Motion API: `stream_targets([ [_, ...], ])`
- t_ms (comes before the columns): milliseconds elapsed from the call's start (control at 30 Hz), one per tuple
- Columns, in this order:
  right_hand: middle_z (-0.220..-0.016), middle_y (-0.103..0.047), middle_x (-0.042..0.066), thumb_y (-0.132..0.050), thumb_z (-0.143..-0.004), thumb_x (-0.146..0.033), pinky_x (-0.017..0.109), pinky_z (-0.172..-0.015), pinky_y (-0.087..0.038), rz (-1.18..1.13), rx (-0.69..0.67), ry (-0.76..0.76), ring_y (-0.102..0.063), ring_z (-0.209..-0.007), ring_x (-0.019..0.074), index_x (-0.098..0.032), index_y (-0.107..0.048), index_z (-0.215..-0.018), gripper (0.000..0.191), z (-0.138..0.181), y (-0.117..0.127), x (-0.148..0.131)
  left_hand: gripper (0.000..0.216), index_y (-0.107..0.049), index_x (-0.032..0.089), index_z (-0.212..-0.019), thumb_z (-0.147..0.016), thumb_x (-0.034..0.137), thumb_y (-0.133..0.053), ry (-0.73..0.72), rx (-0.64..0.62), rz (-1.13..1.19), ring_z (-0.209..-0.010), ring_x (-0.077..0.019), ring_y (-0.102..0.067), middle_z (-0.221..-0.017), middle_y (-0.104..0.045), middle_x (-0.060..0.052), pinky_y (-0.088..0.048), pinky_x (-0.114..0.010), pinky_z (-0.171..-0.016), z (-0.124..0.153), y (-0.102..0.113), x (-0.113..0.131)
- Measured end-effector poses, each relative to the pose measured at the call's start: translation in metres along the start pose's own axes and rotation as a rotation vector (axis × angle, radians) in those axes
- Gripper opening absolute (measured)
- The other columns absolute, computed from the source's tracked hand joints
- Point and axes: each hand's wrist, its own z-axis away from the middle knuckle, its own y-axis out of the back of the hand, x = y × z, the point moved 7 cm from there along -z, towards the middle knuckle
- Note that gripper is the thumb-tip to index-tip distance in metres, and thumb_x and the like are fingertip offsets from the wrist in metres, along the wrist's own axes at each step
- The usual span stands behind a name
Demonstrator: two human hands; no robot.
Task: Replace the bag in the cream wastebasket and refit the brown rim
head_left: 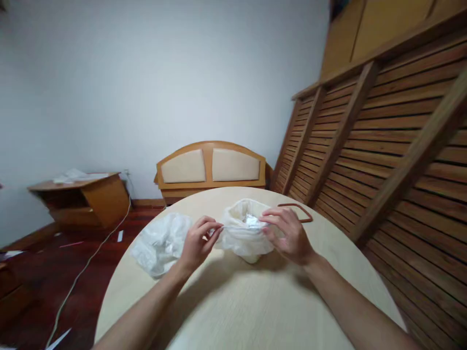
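On the round table [251, 311] stands a small pale bin [251, 259] lined with a translucent white plastic bag [242, 245]. The bag is folded down over the bin's rim, and some crumpled, shiny whitish stuff [251, 220] shows inside. My left hand [202, 239] is at the near left of the rim, thumb and forefinger pinching the bag's edge. At the right side, my right hand [286, 233] has its fingers over the rim and its thumb outside, closed on the same bag.
A loose crumpled white plastic bag [162, 243] lies left of my left hand. Behind my right hand is a reddish-brown rounded frame [306, 220]. Beyond the table are a padded headboard [211, 184], slatted wooden panels [365, 146] and a low cabinet [105, 199]. A pale cable [85, 265] crosses the floor.
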Motion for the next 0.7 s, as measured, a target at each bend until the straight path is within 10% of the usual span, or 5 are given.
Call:
stream_targets([
  [267,-0.113,-0.068,0.009,-0.065,-0.093,-0.025,0.046,-0.095,-0.047,0.012,-0.136,-0.155,-0.057,-0.108,0.0265,-0.022,-0.071,-0.106,0.015,-0.005,-0.023,-0.024,0.011,-0.07,0.018,-0.099,-0.093,0.014,-0.061,-0.034,-0.025,-0.015,-0.069,-0.0087,-0.059,-0.086,-0.061,-0.003,-0.05,-0.014,-0.054,0.002,-0.005,0.006],
  [700,-0.099,-0.075,0.005,-0.063,-0.095,-0.025,0.049,-0.101,-0.046,-0.215,-0.192,-0.235,-0.057,-0.116,0.0267,-0.025,-0.073,-0.101,0.012,0.008,-0.024,0.015,0.013,-0.064,0.019,-0.104,-0.097,0.026,-0.057,0.06,-0.25,-0.044,-0.067,-0.0104,-0.059,-0.085,-0.067,-0.002,-0.05,-0.018,-0.057,0.013,-0.026,-0.012],
])
